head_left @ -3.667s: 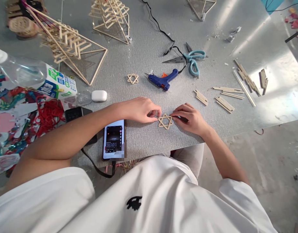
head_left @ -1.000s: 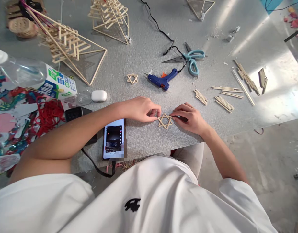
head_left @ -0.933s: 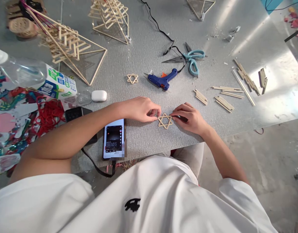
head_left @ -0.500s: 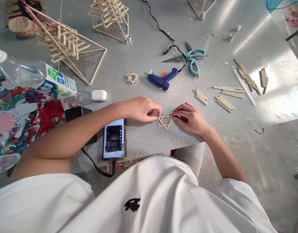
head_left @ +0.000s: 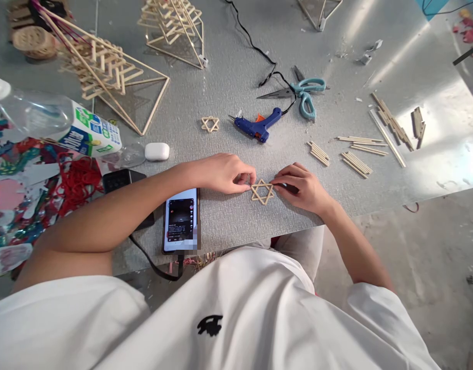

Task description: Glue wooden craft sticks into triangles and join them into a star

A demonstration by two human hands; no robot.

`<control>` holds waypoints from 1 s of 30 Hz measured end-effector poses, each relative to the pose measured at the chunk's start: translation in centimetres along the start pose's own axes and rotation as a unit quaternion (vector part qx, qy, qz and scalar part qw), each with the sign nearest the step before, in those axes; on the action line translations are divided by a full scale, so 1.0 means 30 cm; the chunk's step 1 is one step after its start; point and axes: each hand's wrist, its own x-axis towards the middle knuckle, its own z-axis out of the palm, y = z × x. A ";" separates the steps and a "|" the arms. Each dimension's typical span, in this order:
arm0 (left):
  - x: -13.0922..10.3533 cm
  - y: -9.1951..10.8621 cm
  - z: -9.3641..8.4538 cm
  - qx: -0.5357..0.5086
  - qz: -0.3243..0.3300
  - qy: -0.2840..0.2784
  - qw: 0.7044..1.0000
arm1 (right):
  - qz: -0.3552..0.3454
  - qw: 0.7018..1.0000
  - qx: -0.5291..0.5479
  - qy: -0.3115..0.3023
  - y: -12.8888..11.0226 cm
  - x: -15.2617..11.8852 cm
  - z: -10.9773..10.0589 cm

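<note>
A six-pointed star of thin wooden sticks [head_left: 262,198] lies on the table between my hands. The fingertips of my left hand [head_left: 231,173] are closed at its upper left point. On the other side, my right hand [head_left: 301,187] pinches its upper right point, fingers bent together. A smaller stick star [head_left: 210,124] lies farther off, left of a blue glue gun [head_left: 258,126] with an orange trigger. Several short sticks lie in bundles [head_left: 357,165] to the right of my right hand.
Light-blue-handled scissors [head_left: 308,97] lie behind the glue gun, near its black cord. A phone [head_left: 180,221], a white earbud case [head_left: 157,151] and a plastic bottle [head_left: 59,121] are on the left. Stick frames [head_left: 113,77] stand at the back. Darker sticks [head_left: 393,121] lie far right.
</note>
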 end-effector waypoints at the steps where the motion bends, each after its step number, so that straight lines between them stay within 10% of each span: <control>1: 0.000 0.000 0.000 0.000 0.000 0.000 1.000 | 0.001 1.000 0.000 -0.001 0.000 0.000 -0.001; 30: -0.002 0.002 -0.003 -0.009 0.004 -0.002 1.000 | 0.008 1.000 0.002 -0.007 -0.006 0.003 -0.003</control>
